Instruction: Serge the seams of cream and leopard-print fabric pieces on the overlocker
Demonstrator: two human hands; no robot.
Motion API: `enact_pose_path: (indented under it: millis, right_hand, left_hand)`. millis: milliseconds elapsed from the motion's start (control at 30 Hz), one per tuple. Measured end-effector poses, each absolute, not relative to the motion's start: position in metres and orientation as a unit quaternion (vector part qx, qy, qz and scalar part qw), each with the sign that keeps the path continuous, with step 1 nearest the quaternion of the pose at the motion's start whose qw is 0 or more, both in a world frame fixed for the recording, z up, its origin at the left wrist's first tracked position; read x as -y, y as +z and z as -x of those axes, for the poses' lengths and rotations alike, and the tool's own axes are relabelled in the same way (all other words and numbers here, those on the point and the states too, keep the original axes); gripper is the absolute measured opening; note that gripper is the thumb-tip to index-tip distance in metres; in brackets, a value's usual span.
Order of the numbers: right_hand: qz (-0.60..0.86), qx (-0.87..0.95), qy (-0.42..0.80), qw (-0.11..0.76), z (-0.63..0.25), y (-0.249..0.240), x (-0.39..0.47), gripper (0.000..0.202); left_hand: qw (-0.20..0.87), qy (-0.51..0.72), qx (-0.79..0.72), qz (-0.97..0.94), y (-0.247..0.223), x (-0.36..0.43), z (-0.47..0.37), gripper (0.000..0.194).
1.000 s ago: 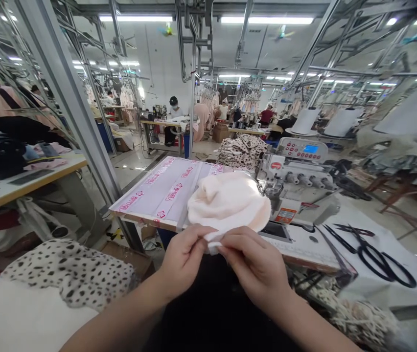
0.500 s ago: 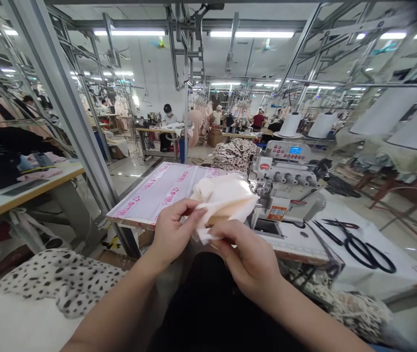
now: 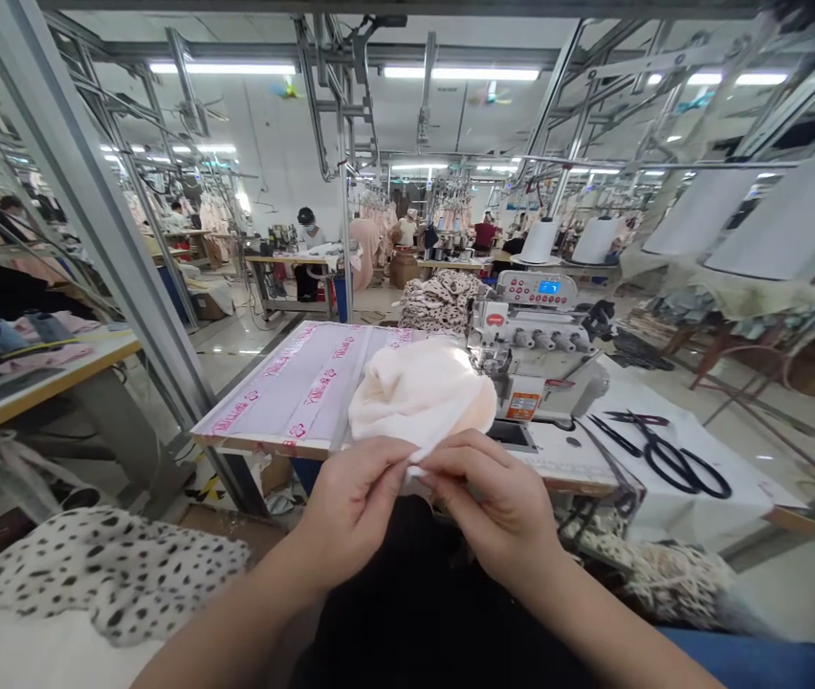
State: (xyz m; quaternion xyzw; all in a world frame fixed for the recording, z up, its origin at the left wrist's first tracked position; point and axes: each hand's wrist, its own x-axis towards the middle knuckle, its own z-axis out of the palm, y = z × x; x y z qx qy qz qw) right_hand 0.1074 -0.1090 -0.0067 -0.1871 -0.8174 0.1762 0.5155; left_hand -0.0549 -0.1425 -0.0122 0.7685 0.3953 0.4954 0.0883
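A cream, soft piece of fabric (image 3: 414, 388) lies bunched on the table edge, its near end drawn toward me. My left hand (image 3: 357, 498) pinches that near edge between thumb and fingers. Close beside it, my right hand (image 3: 494, 493) pinches the same edge, the two sets of fingertips almost touching. A small white bit of the edge shows between them. Just beyond and to the right stands an overlock sewing machine (image 3: 533, 335) with a lit blue display; the fabric's far side reaches up to it.
Black scissors (image 3: 666, 459) and other cutting tools lie on a white cloth at right. Spotted fabric (image 3: 113, 565) is heaped at lower left, and more spotted fabric (image 3: 443, 299) behind the machine. A metal post (image 3: 99, 230) rises at left. Thread cones (image 3: 540, 241) stand behind the machine.
My hands have come together along the fabric's edge, which was spread in a fold between them. The fabric now lies flatter and rounder on the table. The view has shifted slightly right.
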Motion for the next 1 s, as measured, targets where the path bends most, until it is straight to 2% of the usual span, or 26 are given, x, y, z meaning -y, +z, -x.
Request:
enact_pose_path:
  millis: [267, 533, 633, 733, 900, 1000]
  right_hand:
    - [0.213, 0.799, 0.171, 0.536, -0.11, -0.01, 0.11, 0.01]
    - [0.215, 0.817, 0.143, 0.516, -0.115, -0.011, 0.111, 0.014]
    - [0.228, 0.831, 0.116, 0.493, -0.119, -0.011, 0.113, 0.02]
    - [0.233, 0.849, 0.126, 0.457, -0.125, -0.011, 0.115, 0.017]
    - [0.241, 0.875, 0.151, 0.391, -0.14, -0.014, 0.126, 0.015]
    - [0.227, 0.876, 0.169, 0.39, -0.152, -0.017, 0.134, 0.018]
  left_hand:
    - [0.057, 0.477, -0.386, -0.787, -0.014, 0.146, 0.053, 0.019]
    - [-0.001, 0.453, -0.382, -0.806, -0.02, 0.148, 0.051, 0.022]
    - [-0.034, 0.46, -0.4, -0.792, -0.024, 0.148, 0.047, 0.018]
    - [-0.047, 0.458, -0.389, -0.798, -0.026, 0.148, 0.046, 0.019]
    - [0.007, 0.447, -0.334, -0.83, -0.031, 0.155, 0.044, 0.031]
    - [0.003, 0.461, -0.32, -0.828, -0.046, 0.158, 0.026, 0.021]
